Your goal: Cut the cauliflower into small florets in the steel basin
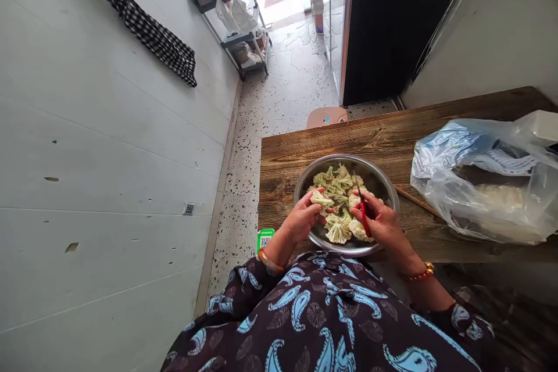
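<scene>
My left hand (300, 222) pinches a small cauliflower floret (321, 199) over the left side of a round metal bowl (391, 183). Red-handled scissors (364, 213) are gripped in my right hand (384, 225), over the bowl's right side. Their narrow dark blades point away from me, and I cannot tell whether they are apart. Several cut cauliflower pieces (339, 231) lie in the bowl beneath both hands, pale heads and greenish stems showing. The scissors and the held floret are apart from each other.
The bowl stands on a wooden table (279, 163). To the right lie a clear plastic bag (462, 209) and a thin wooden stick (418, 201). A green QR-code card (265, 239) sits at the left edge. Beyond are a pink stool (325, 118) and a shelf cart (239, 39).
</scene>
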`<state>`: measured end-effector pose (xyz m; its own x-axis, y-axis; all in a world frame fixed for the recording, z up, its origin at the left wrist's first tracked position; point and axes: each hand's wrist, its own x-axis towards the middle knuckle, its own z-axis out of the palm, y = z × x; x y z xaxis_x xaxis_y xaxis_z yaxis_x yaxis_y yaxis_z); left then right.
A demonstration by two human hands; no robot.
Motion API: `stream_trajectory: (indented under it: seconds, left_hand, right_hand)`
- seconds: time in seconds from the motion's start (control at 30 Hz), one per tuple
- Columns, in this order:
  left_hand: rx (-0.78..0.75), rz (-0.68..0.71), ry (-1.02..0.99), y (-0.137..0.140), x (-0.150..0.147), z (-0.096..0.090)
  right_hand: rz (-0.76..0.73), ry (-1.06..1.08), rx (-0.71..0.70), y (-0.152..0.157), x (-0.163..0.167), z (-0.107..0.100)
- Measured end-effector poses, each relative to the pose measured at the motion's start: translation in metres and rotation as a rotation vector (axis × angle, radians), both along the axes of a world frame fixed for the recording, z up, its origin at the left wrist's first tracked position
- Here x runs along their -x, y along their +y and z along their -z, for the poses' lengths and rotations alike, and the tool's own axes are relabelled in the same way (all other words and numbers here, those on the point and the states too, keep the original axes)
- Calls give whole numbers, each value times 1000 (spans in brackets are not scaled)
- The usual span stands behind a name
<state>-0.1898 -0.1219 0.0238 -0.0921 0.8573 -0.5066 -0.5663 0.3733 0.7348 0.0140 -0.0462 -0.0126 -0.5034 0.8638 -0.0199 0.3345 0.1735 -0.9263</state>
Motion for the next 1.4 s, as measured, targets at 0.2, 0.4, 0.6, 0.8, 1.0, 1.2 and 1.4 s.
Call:
stream_trajectory:
  seconds: [0.2,0.4,0.6,0.8,1.0,1.2,1.4]
  left_hand:
    - [3,-22,193,3,7,1]
    - [0,-85,270,5,9,2]
    - [-1,-56,308,4,6,1]
    - [-5,-40,330,1,5,0]
    - [-11,-63,336,-1,3,4]
    - [-14,-57,333,-2,1,6]
    - [15,-19,319,-2,-1,6]
  right_hand:
    - [-253,-60,64,-11,-13,-7]
    - [-334,-69,41,-14,-19,3]
    - [-320,-23,107,-17,-13,-1]
    - [-317,38,281,-19,-9,-4]
    - [-331,31,297,-20,-9,-2]
    - [-310,61,298,-21,-8,-1]
    - [-308,67,332,-22,-8,-1]
